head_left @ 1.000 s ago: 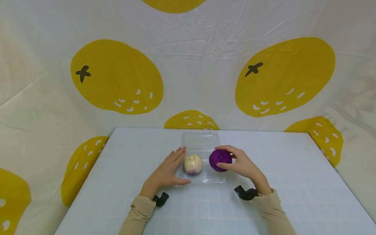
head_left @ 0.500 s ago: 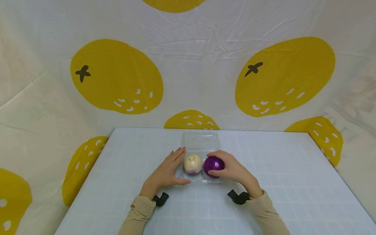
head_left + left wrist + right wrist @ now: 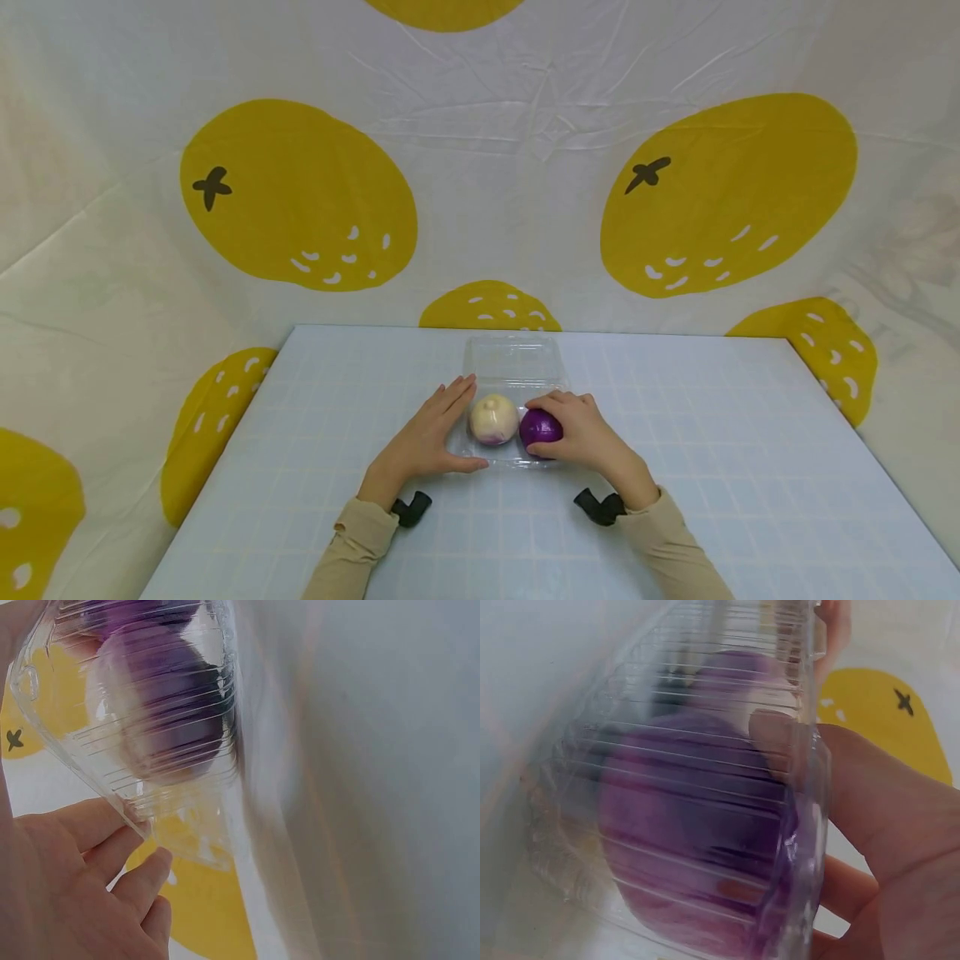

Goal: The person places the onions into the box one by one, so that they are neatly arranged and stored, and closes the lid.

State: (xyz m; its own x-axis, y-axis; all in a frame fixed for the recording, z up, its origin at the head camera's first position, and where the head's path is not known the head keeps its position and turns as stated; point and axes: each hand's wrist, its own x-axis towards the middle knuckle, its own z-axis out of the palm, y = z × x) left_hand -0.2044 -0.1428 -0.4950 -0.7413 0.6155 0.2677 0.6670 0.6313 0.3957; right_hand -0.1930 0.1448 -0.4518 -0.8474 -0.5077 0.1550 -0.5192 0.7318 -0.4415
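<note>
A clear plastic clamshell box (image 3: 513,455) lies with its lid laid back. In its left half sits a white, turnip-like vegetable (image 3: 493,419), purple at its lower side. Beside it, in the right half, is a smooth round purple vegetable (image 3: 540,427), kind unclear. My right hand (image 3: 588,433) grips this one from the right, thumb in front and fingers behind. My left hand (image 3: 420,440) has its fingers extended along the box's left side, thumb at the front corner. In the left wrist view, fingertips touch the box rim (image 3: 82,772). The ribbed wall blurs both vegetables in the wrist views.
The clear lid (image 3: 513,358) lies toward the back of the white gridded table (image 3: 360,367). Behind hangs a pale cloth (image 3: 510,192) printed with yellow fruit shapes. A black strap piece (image 3: 600,507) shows at each wrist.
My right hand has brought the purple vegetable left and down into the box's right half, beside the white one. My left hand has stayed in place.
</note>
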